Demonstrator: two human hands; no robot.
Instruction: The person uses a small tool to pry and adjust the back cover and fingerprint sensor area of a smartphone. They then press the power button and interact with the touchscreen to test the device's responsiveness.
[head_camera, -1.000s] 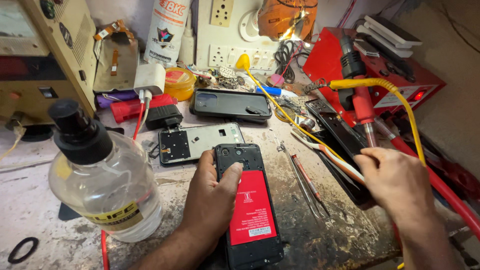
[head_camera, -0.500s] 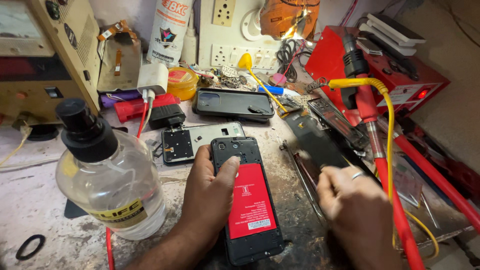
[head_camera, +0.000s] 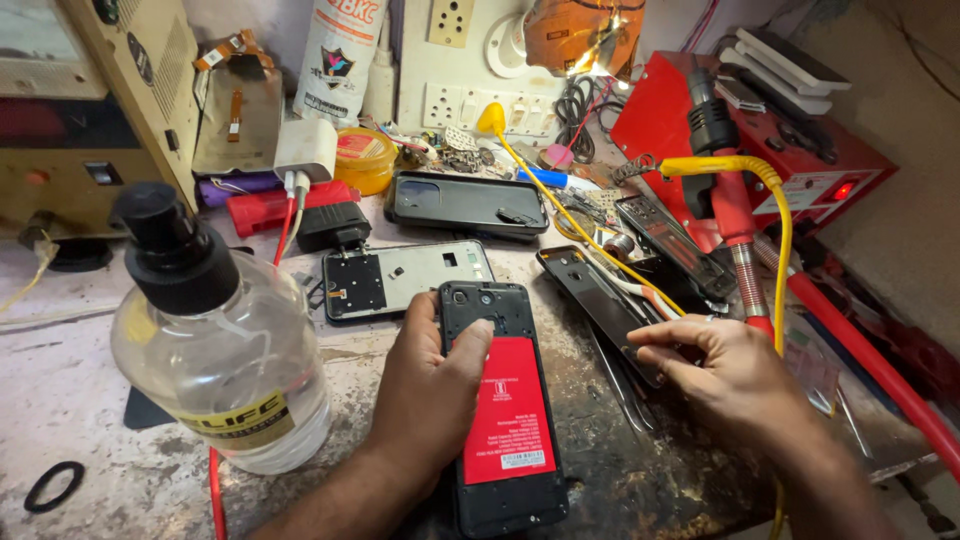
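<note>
An opened black phone (head_camera: 487, 300) with a red battery (head_camera: 507, 420) lies face down on the worn bench. My left hand (head_camera: 425, 400) holds it from the left, thumb pressed on the upper back just above the battery. My right hand (head_camera: 730, 375) is to the right of the phone, its fingertips pinching the near end of a long black phone frame piece (head_camera: 590, 290), which slants away toward the back. A pair of tweezers (head_camera: 615, 385) lies between the phone and my right hand.
A clear liquid bottle with a black pump cap (head_camera: 215, 350) stands at the near left. A silver phone mid-frame (head_camera: 410, 275) and a black back cover (head_camera: 465, 203) lie behind the phone. At the right is a red rework station (head_camera: 780, 140) with a yellow cable (head_camera: 775, 230).
My right hand has come in from the right, taken hold of the black frame piece and shifted it beside the phone. My left hand has stayed on the phone.
</note>
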